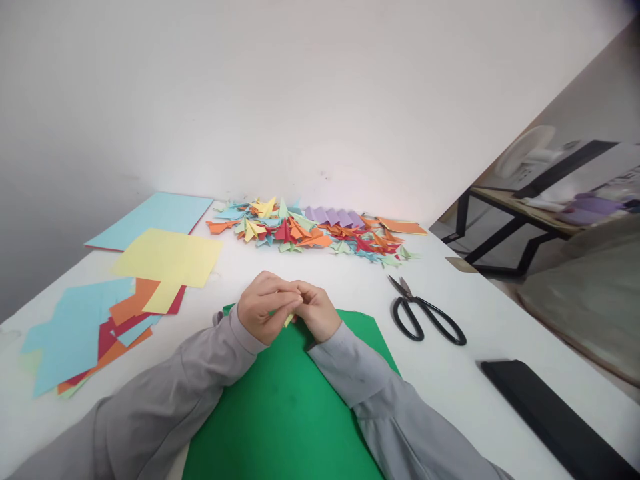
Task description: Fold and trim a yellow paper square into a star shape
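Observation:
My left hand [267, 307] and my right hand [316, 310] meet above a green sheet [290, 400], fingertips pinched together. Between them is a small piece of yellow paper [289, 321], of which only a pale sliver shows below the fingers. The rest of it is covered, so its folded shape cannot be made out. Both hands are closed on this piece. Beyond them, along the wall, lies a pile of small folded paper pieces [300, 233] in orange, red, yellow, blue and green, with a purple zigzag-folded strip [335, 217] among them.
Black-handled scissors [411, 313] lie to the right, blades slightly apart. A long black object [555, 413] rests near the right edge. On the left are yellow paper [170, 253], blue sheets [150, 217] and overlapping coloured scraps [85, 327]. Orange paper [403, 226] sits at the back right.

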Motion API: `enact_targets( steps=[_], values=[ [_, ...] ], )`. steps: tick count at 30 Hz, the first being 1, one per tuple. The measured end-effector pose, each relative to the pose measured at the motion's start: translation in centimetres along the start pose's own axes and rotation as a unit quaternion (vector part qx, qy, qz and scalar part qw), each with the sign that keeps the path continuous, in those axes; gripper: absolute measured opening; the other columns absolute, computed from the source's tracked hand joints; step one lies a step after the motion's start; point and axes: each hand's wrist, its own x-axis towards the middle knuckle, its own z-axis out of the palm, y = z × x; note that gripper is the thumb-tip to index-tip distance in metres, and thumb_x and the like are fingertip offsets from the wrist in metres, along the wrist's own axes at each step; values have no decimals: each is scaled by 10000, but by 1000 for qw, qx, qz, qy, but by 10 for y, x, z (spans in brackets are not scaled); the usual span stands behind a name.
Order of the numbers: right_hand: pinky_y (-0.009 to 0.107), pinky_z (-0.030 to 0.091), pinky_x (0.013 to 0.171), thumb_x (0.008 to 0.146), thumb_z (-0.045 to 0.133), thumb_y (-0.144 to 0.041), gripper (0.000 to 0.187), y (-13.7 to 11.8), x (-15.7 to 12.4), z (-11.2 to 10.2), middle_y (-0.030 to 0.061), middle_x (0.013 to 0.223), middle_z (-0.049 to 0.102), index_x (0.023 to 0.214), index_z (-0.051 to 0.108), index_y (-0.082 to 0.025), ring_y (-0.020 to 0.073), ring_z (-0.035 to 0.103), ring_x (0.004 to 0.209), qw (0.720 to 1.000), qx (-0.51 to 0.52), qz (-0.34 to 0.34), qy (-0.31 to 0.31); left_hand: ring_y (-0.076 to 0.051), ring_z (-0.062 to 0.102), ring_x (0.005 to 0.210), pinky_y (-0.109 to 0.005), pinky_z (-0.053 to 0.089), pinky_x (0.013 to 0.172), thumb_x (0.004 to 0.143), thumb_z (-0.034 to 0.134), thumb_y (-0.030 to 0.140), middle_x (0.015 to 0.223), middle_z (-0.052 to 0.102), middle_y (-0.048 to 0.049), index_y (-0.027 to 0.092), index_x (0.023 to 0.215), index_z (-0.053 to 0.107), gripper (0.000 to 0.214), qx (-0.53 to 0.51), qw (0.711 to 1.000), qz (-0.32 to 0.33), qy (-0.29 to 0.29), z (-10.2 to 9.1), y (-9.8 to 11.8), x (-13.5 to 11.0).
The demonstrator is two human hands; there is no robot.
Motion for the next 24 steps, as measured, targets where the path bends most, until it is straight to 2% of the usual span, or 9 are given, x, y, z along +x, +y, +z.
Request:
enact_targets(
  steps=[10,17,20,24],
  values=[
    [199,339,376,548,608,-194,79,1,0,0,-56,463,493,612,569,-168,79,423,406,1000,-18,-11,-10,-140,530,695,-297,463,593,660,559,73,762,629,-53,189,768,619,169,11,1000,0,25,1,3,2],
    [194,337,373,535,627,-196,98,-2,-1,1,-57,470,488,617,582,-166,75,412,411,1000,-22,-15,-14,-143,522,685,-296,458,588,660,561,63,735,630,-58,173,780,626,174,-8,1000,7,10,0,4,3],
    [194,338,361,538,641,-217,107,-2,-1,1,-48,493,500,616,589,-165,78,418,422,1000,-19,-10,-4,-142,530,690,-300,460,611,681,552,90,722,627,-54,170,758,633,138,-11,999,-30,12,-1,4,3],
    [202,345,352,540,648,-230,126,-1,-1,0,-43,482,523,631,596,-161,85,439,401,999,7,35,32,-155,556,771,-327,465,695,760,462,139,795,625,-74,166,800,641,186,-10,989,-138,42,-1,-2,2]
  ],
)
